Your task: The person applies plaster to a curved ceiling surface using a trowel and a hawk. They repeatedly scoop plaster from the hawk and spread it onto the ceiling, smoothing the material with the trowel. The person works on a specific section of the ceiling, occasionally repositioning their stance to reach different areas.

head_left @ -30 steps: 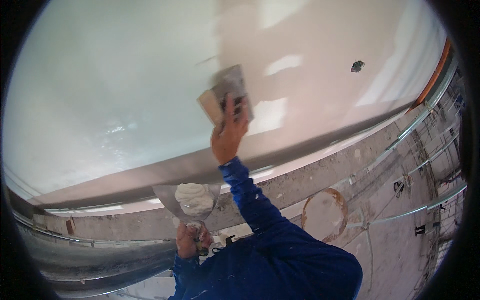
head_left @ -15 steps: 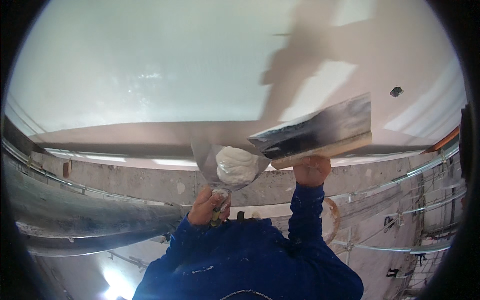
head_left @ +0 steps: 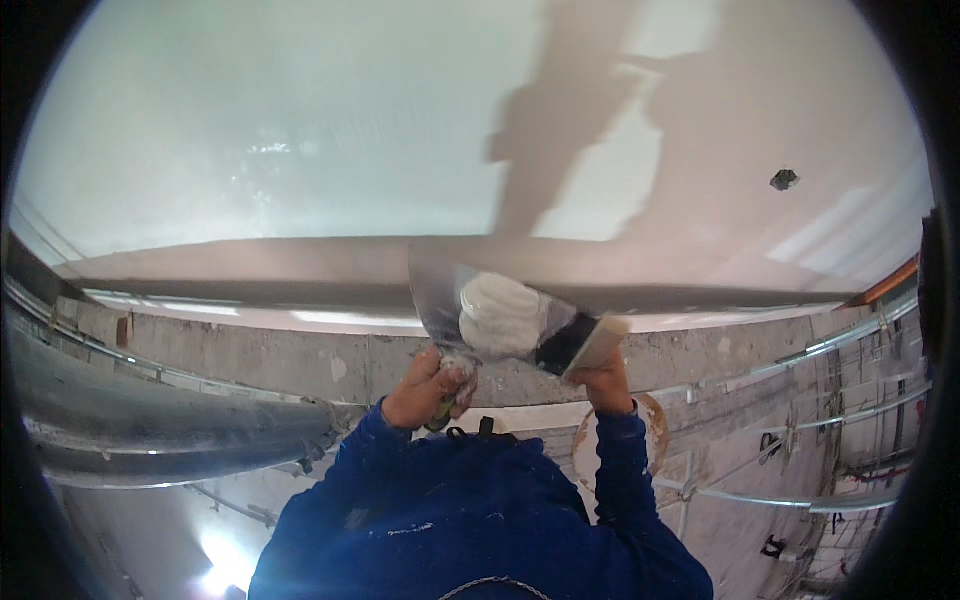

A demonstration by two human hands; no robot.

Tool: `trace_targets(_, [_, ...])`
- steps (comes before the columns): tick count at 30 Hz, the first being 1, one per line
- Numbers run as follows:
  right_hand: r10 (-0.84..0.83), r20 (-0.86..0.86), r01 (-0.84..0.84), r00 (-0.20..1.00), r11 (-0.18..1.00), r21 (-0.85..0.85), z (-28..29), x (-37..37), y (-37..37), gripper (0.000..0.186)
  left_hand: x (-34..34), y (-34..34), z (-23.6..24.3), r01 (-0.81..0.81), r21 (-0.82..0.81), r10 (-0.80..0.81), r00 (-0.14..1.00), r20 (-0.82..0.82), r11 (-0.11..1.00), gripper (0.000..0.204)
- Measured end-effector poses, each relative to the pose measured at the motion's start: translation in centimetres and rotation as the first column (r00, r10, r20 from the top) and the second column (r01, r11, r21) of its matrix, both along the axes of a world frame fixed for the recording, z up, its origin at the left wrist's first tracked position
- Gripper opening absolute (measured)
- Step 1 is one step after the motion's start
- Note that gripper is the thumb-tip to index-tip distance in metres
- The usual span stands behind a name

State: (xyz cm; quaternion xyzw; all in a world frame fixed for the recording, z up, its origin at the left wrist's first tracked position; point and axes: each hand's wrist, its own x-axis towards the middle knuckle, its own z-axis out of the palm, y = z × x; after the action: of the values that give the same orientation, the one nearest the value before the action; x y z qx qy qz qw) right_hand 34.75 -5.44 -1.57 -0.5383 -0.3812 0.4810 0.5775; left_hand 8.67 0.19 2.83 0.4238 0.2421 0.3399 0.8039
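My left hand (head_left: 424,388) is wrapped round the handle of a wide putty knife (head_left: 436,300) with a broad metal blade. A thick mound of white plaster (head_left: 500,310) sits on that blade. My right hand (head_left: 608,382) grips a wide plastering blade (head_left: 566,345) by its pale back edge (head_left: 602,340). The plastering blade is tilted, its dark face meeting or just over the right side of the putty knife, close beside the plaster. My right fingers are partly hidden behind the pale edge.
A smooth whitish wall (head_left: 300,150) rises in front, with a small dark hole (head_left: 785,180) at right. A large grey metal duct (head_left: 180,430) lies to the left. Scaffold rails (head_left: 760,495) run on the right. A round plaster-stained bucket (head_left: 650,432) is below my right arm.
My right hand has brought the plastering blade down and left from near the wall to the putty knife, turning it steeper. The putty knife and plaster have shifted slightly right.
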Motion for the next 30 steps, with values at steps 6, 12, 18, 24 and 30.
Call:
trace_targets(6, [-0.286, -0.469, 0.283, 0.836, 0.956, -0.078, 1.0, 0.1, -1.2, 0.041, 1.6, 2.0, 1.4, -0.086, 0.057, 0.081, 0.993, 0.083, 0.995, 0.024])
trace_targets(12, [-0.514, -0.278, 0.553, 0.811, 0.83, 0.08, 3.9, 3.0, 0.4, 0.034, 0.0, 0.1, -0.1, -0.158, -0.061, 0.166, 0.972, 0.164, 0.985, 0.041])
trace_targets(18, [-0.531, -0.352, 0.629, 0.771, 0.724, 0.283, 3.0, 12.2, 0.3, 0.028, -2.6, -2.1, -3.3, -0.322, -0.256, 0.335, 0.942, 0.009, 0.912, 0.041])
trace_targets(24, [-0.674, -0.428, 0.797, 0.603, 0.536, 0.278, 2.9, 16.1, 3.9, 0.028, -7.3, -3.0, -5.7, -0.371, -0.113, 0.386, 0.907, 0.169, 0.922, 0.042])
trace_targets(30, [-0.833, -0.201, 0.814, 0.515, 0.402, 0.419, 4.8, 24.3, 3.0, 0.023, -7.3, -2.9, -5.2, -0.322, -0.135, 0.341, 0.926, 0.159, 0.937, 0.046])
